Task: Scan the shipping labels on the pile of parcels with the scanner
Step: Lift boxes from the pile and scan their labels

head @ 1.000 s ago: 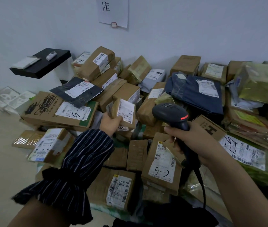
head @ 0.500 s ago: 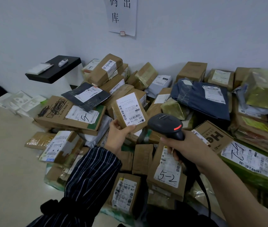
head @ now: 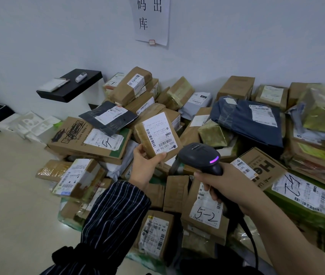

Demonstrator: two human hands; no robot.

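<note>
Room: white wall (head: 58, 36) at the back with a paper sign (head: 151, 18) stuck on it, pale floor (head: 9, 195) on the left, and a black shelf (head: 72, 86) sticking out of the wall with a notepad and a small white thing on it.
Pile: the pile of parcels (head: 235, 88) is heaped on the floor against the wall. It's mostly brown taped boxes, plus a dark blue bag (head: 250, 124) and some greenish wrapped ones off to the right.
Left hand: the left hand (head: 145, 165), coming out of a striped sleeve (head: 114, 215), grips the small parcel (head: 147, 139) by its lower edge, fingers curled behind and thumb on the front.
Small parcel: held up above the pile and tilted, with its shipping label (head: 159, 133) facing the camera.
Right hand: the right hand (head: 223, 181) is wrapped round the handle of the scanner (head: 199, 155).
Scanner: the head sits just beside the small parcel's lower right corner, a purple light (head: 214, 160) glows on its back, and the cable (head: 252, 241) drops off below the wrist.
Under the scanner: a box marked "5-2" (head: 205, 211) lies in the pile, label up.
Left edge: white foam trays (head: 30, 124) sit on the floor by the wall.
</note>
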